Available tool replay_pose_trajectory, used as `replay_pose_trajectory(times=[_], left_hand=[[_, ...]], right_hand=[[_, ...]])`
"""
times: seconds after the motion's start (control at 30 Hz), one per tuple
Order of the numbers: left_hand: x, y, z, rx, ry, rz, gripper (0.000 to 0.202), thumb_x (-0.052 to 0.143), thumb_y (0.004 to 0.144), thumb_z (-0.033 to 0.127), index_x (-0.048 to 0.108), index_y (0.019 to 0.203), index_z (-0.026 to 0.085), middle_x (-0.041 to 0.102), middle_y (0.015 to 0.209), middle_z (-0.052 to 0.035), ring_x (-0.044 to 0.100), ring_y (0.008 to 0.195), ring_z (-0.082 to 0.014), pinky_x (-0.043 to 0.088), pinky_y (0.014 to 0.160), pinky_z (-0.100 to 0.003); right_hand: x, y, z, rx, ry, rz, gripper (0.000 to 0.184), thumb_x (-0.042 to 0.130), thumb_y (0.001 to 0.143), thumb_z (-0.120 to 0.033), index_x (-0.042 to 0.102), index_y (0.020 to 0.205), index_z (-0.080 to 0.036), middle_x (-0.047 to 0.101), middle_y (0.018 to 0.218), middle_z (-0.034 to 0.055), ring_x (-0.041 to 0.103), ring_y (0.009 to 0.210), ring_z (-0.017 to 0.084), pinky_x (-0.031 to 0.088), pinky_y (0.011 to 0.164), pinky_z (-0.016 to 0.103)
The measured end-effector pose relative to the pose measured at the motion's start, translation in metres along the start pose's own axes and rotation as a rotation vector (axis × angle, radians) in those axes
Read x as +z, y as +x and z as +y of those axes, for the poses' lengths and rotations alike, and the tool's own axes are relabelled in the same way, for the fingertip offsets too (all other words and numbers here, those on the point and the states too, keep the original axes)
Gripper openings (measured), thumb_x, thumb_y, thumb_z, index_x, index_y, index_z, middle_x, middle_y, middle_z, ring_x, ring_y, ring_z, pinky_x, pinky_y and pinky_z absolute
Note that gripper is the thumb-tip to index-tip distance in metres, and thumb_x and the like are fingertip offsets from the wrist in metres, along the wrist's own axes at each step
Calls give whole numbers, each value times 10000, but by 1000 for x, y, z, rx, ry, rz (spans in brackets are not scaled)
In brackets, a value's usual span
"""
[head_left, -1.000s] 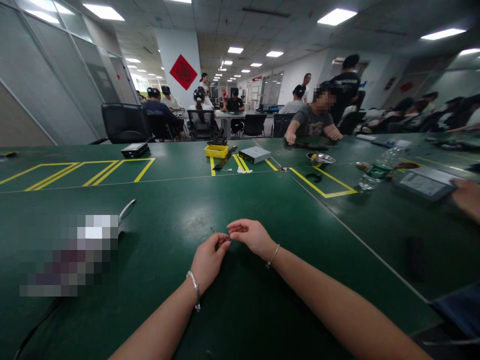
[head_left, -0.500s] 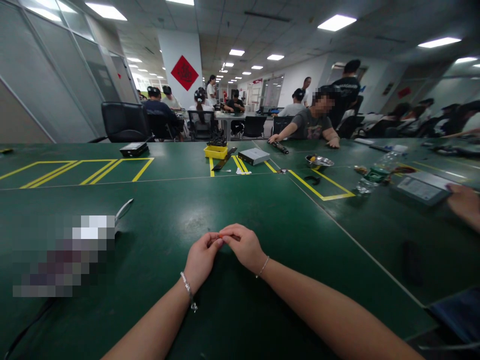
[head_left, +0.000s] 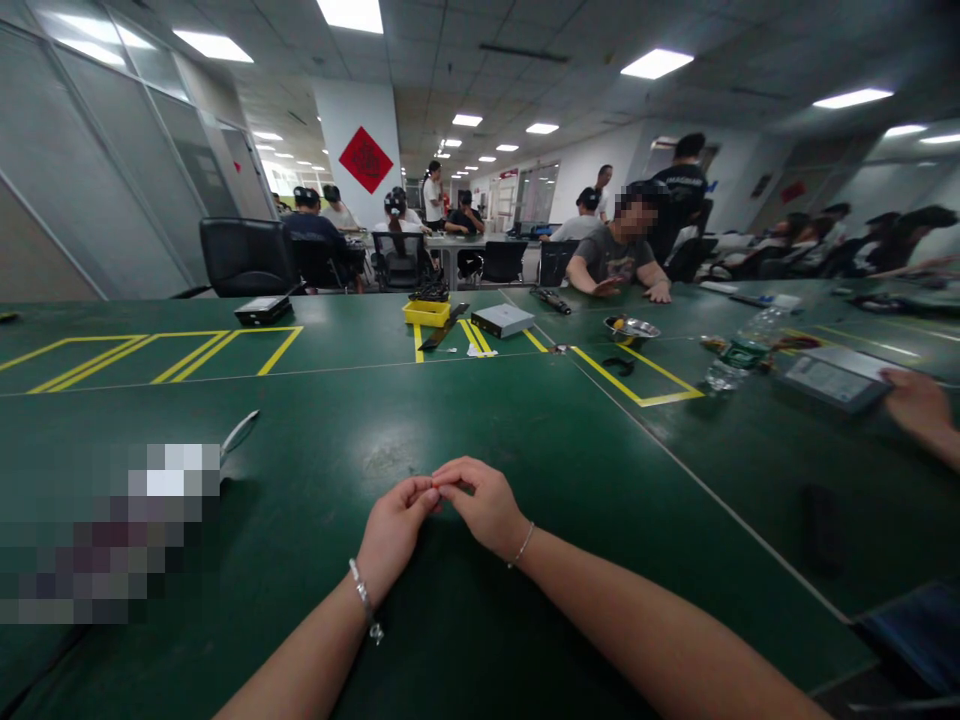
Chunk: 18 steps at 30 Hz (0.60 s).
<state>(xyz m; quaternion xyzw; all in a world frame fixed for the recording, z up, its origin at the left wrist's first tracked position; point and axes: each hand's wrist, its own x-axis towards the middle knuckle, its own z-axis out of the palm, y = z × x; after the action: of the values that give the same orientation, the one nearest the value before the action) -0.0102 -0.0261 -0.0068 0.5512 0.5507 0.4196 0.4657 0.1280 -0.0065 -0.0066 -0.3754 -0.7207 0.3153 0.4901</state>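
My left hand (head_left: 397, 520) and my right hand (head_left: 480, 503) meet over the green table (head_left: 420, 420), thumbs and forefingers pinched together tip to tip. A tiny orange-red spot shows between the fingertips, but most of it is covered, so its kind cannot be made out. Both wrists wear thin silvery bracelets. To the left of my left hand lies a pixelated object (head_left: 142, 530) with a white loop at its upper end.
Farther back stand a black box (head_left: 262, 310), a yellow bin (head_left: 427, 313), a grey metal box (head_left: 502, 321) and a metal bowl (head_left: 631, 328). At right are a plastic bottle (head_left: 739, 360) and a co-worker's hand (head_left: 921, 405) on another grey box (head_left: 832, 378). Someone sits opposite.
My hands stay pinched together; the orange spot shows less now. Across the table, the seated person's hand has drawn back from the dark object. The whole view has shifted slightly.
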Motion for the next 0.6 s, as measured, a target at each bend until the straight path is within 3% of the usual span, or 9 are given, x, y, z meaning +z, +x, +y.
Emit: replay_pose_trajectory(times=[0.17,0.3,0.4,0.6], left_hand=[[-1,0,-2,3,-92,-8,193,543,700,313,603,777,145,611,663,2,543,642,-132,405,644,-239],[-1,-2,1,-10,-247,-9,186,555,699,302,597,784,142,625,695,-8,555,669,-134,413,663,-243],[-1,-5,3,-29,-322,6,179,566,693,286,593,793,139,624,684,-6,558,667,-132,418,656,-240],[-2,-5,2,-42,-334,-60,167,577,692,288,593,743,129,617,653,-1,536,592,-112,411,600,-225]], right_hand=[[-4,1,-2,-94,-102,-46,117,567,717,-137,645,778,-200,652,829,20,577,811,130,445,793,293],[-5,-2,-8,-272,-240,-135,301,550,719,-140,586,1011,-203,621,959,34,533,911,145,408,849,311],[-2,-5,-10,-330,-319,-173,391,554,728,-186,521,1117,-207,585,1026,45,495,968,160,392,875,319],[1,-7,-6,-373,-431,-112,302,481,773,-170,537,1069,-201,592,922,45,503,898,158,403,840,310]])
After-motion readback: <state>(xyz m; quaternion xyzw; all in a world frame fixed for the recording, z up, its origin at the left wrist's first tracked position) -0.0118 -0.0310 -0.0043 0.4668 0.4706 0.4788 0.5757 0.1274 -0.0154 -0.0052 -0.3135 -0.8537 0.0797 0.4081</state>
